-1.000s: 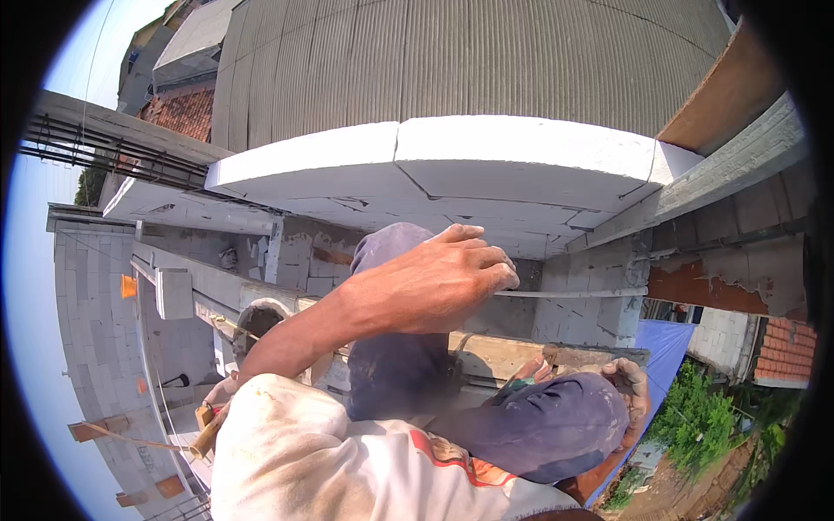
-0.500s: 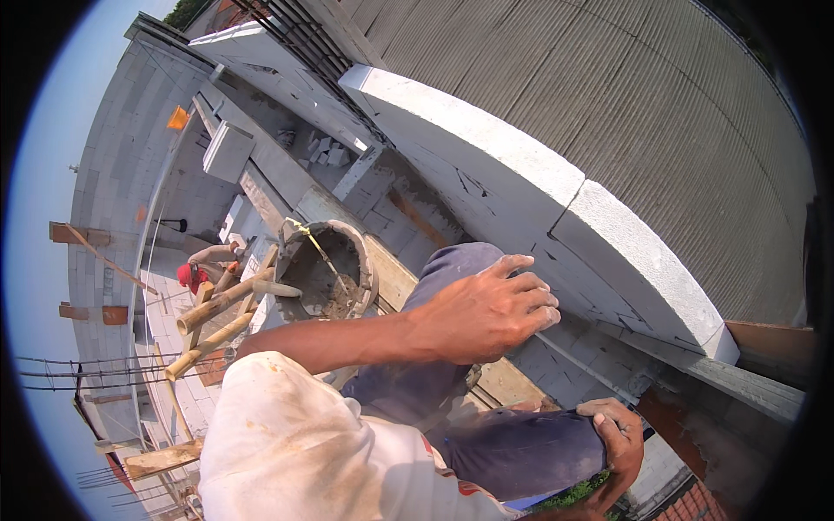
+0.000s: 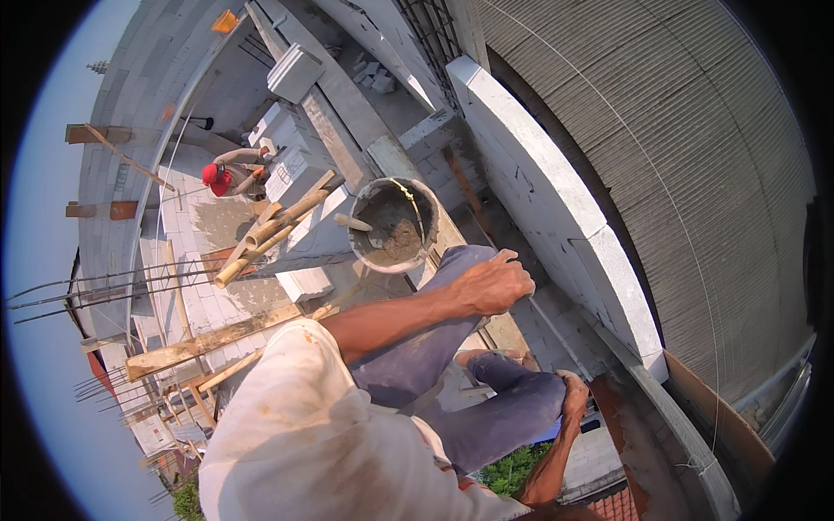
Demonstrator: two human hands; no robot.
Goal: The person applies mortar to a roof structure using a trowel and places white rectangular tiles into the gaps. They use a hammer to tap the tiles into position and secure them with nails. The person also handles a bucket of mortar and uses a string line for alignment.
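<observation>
My left hand [image 3: 499, 284] rests at the top of my raised left knee, its fingers loosely curled and apart, with nothing seen in it. My right hand [image 3: 573, 398] lies over my right knee; its fingers are partly hidden behind the dark trouser leg [image 3: 504, 421]. Beyond my left knee stands a round bucket [image 3: 382, 267] with grey wet mortar [image 3: 395, 239] inside. A pale rounded handle [image 3: 354, 223] pokes over its near left rim, and a yellow cord [image 3: 413, 196] hangs across it. Neither hand touches the bucket.
A white block wall [image 3: 556, 174] runs along the right, beside a grey corrugated roof [image 3: 651, 87]. Planks [image 3: 508, 334] lie under me with a drop beside them. Bamboo poles [image 3: 278, 227] stand left. Lower down, a person in a red cap [image 3: 228, 178] bends near white blocks [image 3: 297, 74].
My view has turned, so the bucket appears farther right and higher. My left hand has settled lower against the knee; my right hand stays on the other knee.
</observation>
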